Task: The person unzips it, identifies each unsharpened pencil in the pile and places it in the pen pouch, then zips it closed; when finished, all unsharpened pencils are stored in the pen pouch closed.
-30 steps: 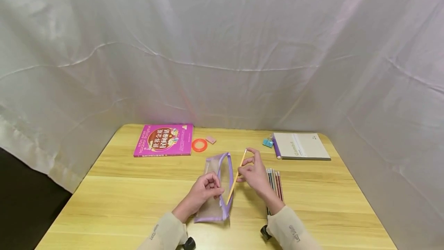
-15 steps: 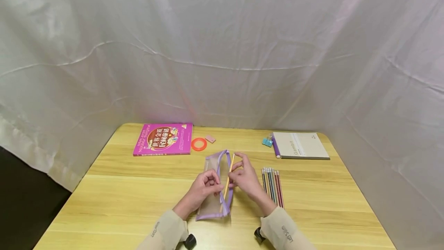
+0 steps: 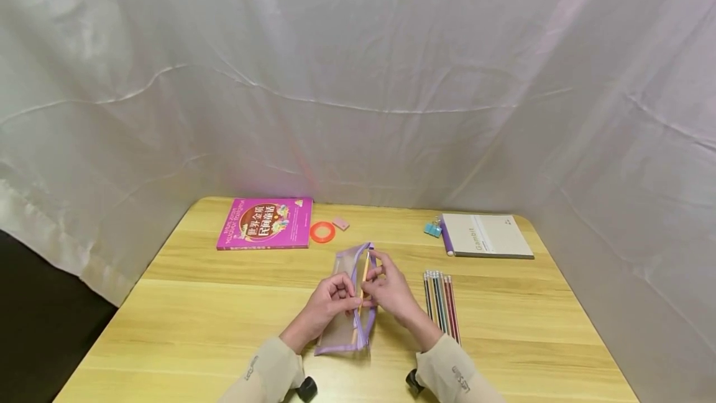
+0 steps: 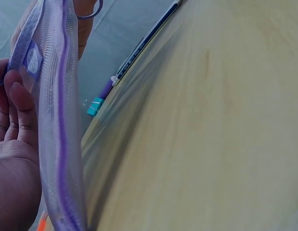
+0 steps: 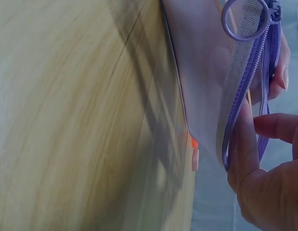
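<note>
A see-through mesh zip pouch [image 3: 337,329] with purple edging stands near the middle of the table, its zip undone. My left hand [image 3: 330,303] pinches the pouch's left edge at the opening between thumb and fingers. In the head view my right hand [image 3: 390,291] holds a yellow pencil [image 3: 365,270] between thumb and fingers, its lower part inside the pouch mouth. The right wrist view shows fingers [image 5: 245,139] reaching in past the purple zip [image 5: 247,72], which has a ring pull [image 5: 226,21]. Most of the pencil is hidden there by the fingers and mesh.
Several pencils [image 3: 440,303] lie in a row right of my right hand. Toward the back are a pink book [image 3: 265,224], an orange tape ring [image 3: 322,232], a pink eraser [image 3: 340,223], blue binder clips [image 3: 432,229], a purple pen [image 3: 446,238] and a notebook [image 3: 489,235].
My right hand has moved left and brought the pencil from beside the pouch down into its opening. The left hand keeps its grip on the edge.
</note>
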Demonstrator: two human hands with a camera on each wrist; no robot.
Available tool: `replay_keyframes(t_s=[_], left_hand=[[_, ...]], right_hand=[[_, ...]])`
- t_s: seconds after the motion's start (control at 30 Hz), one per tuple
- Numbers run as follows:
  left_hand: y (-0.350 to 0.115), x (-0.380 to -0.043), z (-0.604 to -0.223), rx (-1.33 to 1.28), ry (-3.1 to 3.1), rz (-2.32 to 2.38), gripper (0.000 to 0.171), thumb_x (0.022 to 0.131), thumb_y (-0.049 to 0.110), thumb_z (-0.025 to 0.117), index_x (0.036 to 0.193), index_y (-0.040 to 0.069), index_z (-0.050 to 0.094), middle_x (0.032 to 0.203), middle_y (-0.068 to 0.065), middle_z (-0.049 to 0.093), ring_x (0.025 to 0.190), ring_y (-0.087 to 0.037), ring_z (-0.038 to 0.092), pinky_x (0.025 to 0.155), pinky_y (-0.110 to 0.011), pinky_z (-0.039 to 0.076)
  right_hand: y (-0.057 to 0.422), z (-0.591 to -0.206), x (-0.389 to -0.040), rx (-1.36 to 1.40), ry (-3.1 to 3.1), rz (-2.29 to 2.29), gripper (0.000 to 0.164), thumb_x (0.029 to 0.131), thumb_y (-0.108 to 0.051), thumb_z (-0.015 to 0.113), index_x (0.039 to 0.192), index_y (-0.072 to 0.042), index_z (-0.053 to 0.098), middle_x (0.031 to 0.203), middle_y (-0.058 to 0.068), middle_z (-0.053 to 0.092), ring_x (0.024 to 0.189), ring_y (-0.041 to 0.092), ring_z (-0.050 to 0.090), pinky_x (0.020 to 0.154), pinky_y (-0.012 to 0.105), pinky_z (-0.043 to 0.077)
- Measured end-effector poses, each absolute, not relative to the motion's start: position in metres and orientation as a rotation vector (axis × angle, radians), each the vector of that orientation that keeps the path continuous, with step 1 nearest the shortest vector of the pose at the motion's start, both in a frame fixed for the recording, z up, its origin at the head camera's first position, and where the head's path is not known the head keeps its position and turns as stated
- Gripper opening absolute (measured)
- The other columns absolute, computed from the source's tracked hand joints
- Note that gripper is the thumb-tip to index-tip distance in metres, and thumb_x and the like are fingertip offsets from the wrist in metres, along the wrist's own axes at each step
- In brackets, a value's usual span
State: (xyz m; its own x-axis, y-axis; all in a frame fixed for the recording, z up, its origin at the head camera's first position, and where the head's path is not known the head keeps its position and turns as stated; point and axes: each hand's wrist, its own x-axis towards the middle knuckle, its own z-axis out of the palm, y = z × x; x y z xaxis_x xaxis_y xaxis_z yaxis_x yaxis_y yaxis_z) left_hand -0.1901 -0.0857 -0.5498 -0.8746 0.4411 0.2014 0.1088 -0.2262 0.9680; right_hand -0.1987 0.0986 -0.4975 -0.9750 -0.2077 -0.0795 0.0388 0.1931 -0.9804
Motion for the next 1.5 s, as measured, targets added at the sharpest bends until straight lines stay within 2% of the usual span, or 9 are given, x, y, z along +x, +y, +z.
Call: replay_keyframes(t_s=[0.33,0.83,1.1,1.33,1.5], left_hand=[[-0.088,-0.187,-0.547,0.663,1.815,2.190,0.029,0.092,0.004,0.071,0.096,-0.015,0.050,0.082,0.008,0.062,0.068,-0.003,0.059,0.064,-0.017,0.052],[-0.092,-0.190,-0.539,0.689,1.798,2.204,0.027,0.092,0.000,0.070,0.097,-0.016,0.049,0.080,0.006,0.061,0.067,-0.005,0.057,0.064,-0.018,0.051],[-0.094,-0.192,-0.535,0.687,1.792,2.227,0.028,0.090,-0.002,0.069,0.097,-0.018,0.047,0.082,0.004,0.060,0.070,-0.005,0.057,0.065,-0.018,0.053],[-0.098,-0.193,-0.533,0.705,1.781,2.260,0.029,0.091,-0.002,0.068,0.097,-0.020,0.046,0.081,0.004,0.058,0.069,-0.005,0.056,0.064,-0.018,0.052],[-0.101,-0.195,-0.533,0.755,1.726,2.339,0.029,0.091,-0.004,0.065,0.093,-0.020,0.042,0.080,0.005,0.057,0.069,-0.004,0.055,0.064,-0.017,0.050]], right_hand=[[0.097,-0.501,-0.198,-0.131,2.256,-1.861,0.077,0.092,0.007,0.067,0.159,-0.009,0.033,0.112,0.021,0.057,0.073,0.020,0.069,0.063,0.036,0.064],[0.115,-0.486,-0.194,-0.104,2.253,-1.903,0.067,0.094,0.002,0.069,0.154,-0.010,0.043,0.116,0.022,0.058,0.074,0.023,0.069,0.065,0.041,0.065],[0.169,-0.480,-0.195,-0.022,2.387,-1.838,0.058,0.096,-0.001,0.068,0.150,-0.007,0.048,0.115,0.019,0.058,0.082,0.032,0.070,0.070,0.042,0.065],[0.240,-0.491,-0.192,0.124,2.477,-1.712,0.055,0.098,-0.005,0.066,0.150,-0.001,0.046,0.113,0.017,0.059,0.081,0.024,0.069,0.072,0.036,0.065],[0.270,-0.501,-0.186,0.183,2.505,-1.626,0.055,0.097,-0.002,0.066,0.147,0.006,0.045,0.110,0.018,0.059,0.078,0.026,0.070,0.070,0.037,0.064]])
